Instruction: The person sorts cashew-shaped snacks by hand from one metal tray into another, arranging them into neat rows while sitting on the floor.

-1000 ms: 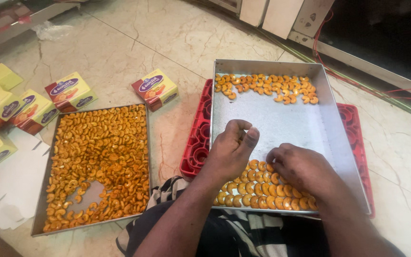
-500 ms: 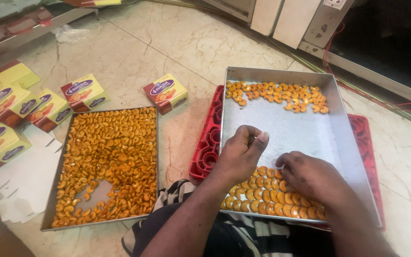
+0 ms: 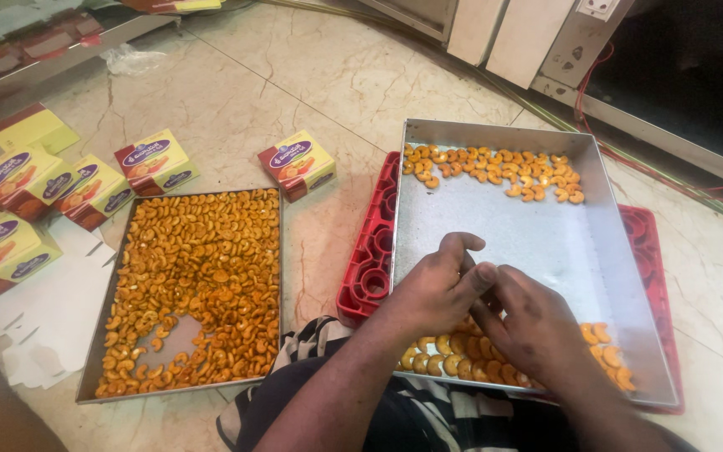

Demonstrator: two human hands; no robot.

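1. In the head view, we see our left hand (image 3: 441,285) and right hand (image 3: 533,322) meeting over the near part of a steel tray (image 3: 546,230), fingertips touching each other.
2. The left hand's fingers are curled and pressed together; its thumb meets the right hand's fingers. We cannot tell whether a piece is pinched between them, as the hands hide that spot.
3. Just under the hands lies a near row of orange cashews (image 3: 441,356), partly covered by our wrists.
4. A far row of cashews (image 3: 495,167) lies along the tray's far edge, well apart from the hands; bare metal lies between the two rows.
5. The tray rests on a red crate (image 3: 370,251), which sticks out on its left and right.
6. To the left, on the floor, a second tray (image 3: 98,368) is nearly full of cashews (image 3: 202,268).
7. Small boxes (image 3: 294,163) in yellow, red and purple stand beyond and left of that tray.
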